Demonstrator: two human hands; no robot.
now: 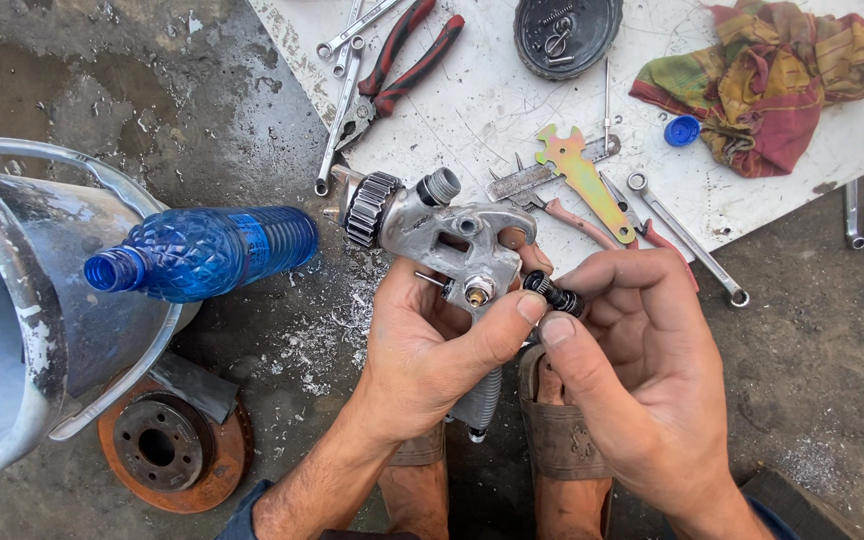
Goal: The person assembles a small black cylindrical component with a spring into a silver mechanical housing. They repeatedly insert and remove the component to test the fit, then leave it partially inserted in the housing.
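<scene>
Holding the spray gun (pixel 442 240) dead centre in left hand (pixel 422 350), right hand (pixel 632 370) fingers pinched on small black knob (pixel 552 293) at 3 o'clock. Could easily slip, roll onto gritty floor (pixel 202 90).

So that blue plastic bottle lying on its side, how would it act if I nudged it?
The blue bottle would probably roll, since it lies on its round side. It looks thin-walled, so likely light and squashy. Its neck is uncapped, so any contents might spill.
</scene>
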